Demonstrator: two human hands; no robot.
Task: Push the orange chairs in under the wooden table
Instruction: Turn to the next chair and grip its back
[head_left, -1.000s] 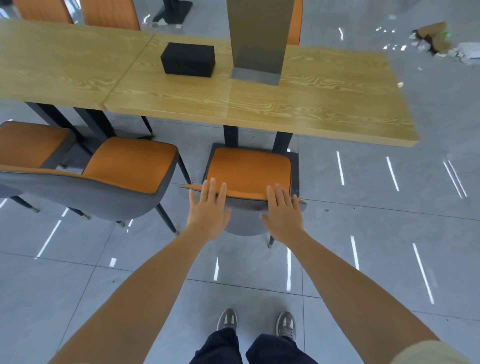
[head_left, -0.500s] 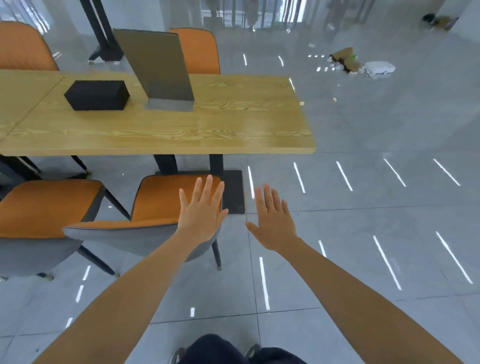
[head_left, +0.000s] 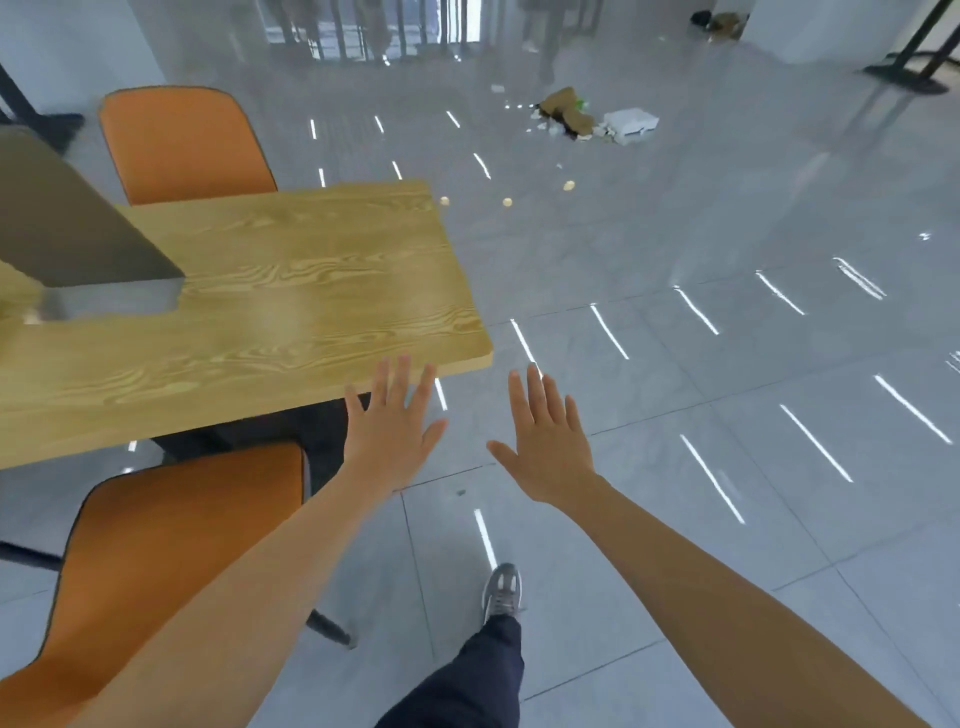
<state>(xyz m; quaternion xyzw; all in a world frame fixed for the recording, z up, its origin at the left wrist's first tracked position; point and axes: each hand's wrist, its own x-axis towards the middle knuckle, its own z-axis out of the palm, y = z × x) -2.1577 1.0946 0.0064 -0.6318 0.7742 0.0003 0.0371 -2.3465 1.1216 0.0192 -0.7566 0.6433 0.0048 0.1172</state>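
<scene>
The wooden table fills the left half of the view, with its right end corner near the middle. An orange chair with a grey shell stands at the near side, its seat partly under the table edge. A second orange chair stands at the far side, its backrest above the tabletop. My left hand hovers open just off the table's near right corner, to the right of the near chair and not touching it. My right hand is open over the bare floor, holding nothing.
A grey upright panel stands on the table at the left. Cardboard and white debris lie on the grey tiled floor far ahead. A black stand base is at the top right. My shoe is on the floor below.
Both hands have come off the near chair's backrest and lifted with fingers spread. The view has swung to the right, past the table's end, and a foot has stepped forward.
</scene>
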